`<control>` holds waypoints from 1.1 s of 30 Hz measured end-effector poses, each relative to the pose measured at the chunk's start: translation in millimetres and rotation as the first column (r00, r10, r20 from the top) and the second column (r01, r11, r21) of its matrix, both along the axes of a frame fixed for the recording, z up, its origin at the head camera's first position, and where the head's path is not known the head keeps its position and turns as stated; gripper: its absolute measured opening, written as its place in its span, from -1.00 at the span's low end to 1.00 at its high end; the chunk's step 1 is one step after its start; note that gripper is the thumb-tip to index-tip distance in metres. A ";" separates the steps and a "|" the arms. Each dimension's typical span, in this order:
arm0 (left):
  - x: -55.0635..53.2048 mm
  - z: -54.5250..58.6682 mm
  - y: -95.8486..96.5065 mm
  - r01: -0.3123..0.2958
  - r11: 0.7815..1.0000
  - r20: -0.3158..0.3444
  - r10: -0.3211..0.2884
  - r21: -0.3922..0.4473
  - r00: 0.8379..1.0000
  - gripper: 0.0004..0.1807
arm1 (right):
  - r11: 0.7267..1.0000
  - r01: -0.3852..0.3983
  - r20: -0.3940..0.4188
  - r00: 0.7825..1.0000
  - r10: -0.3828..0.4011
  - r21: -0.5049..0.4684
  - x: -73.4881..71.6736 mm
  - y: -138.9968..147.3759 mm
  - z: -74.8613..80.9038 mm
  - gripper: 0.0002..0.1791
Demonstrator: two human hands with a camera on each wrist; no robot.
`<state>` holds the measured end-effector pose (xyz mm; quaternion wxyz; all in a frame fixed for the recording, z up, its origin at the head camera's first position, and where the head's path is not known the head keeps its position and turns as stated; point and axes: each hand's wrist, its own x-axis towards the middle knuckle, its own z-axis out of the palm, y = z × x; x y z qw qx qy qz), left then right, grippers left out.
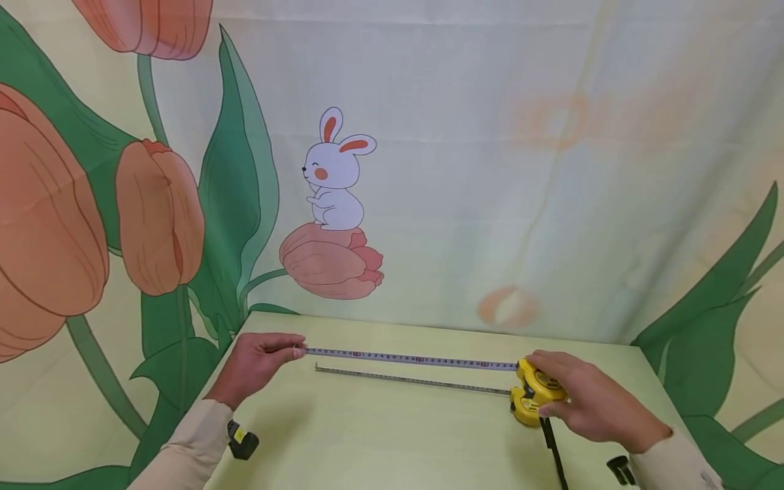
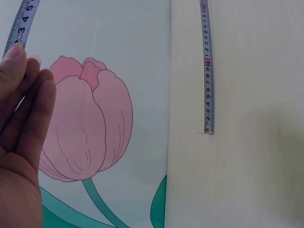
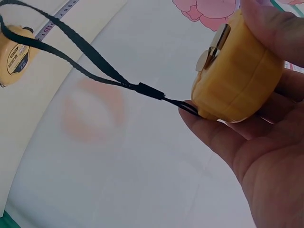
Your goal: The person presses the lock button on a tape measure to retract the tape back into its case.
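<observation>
Right hand (image 1: 591, 398): fingers curled round a yellow tape case (image 3: 240, 76), black strap (image 3: 152, 91) hanging.
Left hand (image 1: 254, 367): pinches its blade (image 1: 416, 359) near the end.
Second tape measure (image 1: 525, 411): on table (image 1: 392, 442), extended.

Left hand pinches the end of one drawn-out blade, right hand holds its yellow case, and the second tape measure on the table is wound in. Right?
Not quite: the second tape measure isn't wound in; the head view shows its blade out along the table. The left hand does pinch the end of the other blade, and the right hand holds that yellow case.
</observation>
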<state>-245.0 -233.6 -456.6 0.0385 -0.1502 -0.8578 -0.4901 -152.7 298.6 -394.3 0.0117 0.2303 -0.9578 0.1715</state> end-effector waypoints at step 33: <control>2.4 12.3 6.5 0.003 1.000 -0.005 -0.003 -0.014 1.000 -0.70 | 1.000 0.013 0.001 1.000 -0.013 0.007 -1.4 -10.7 4.6 -0.24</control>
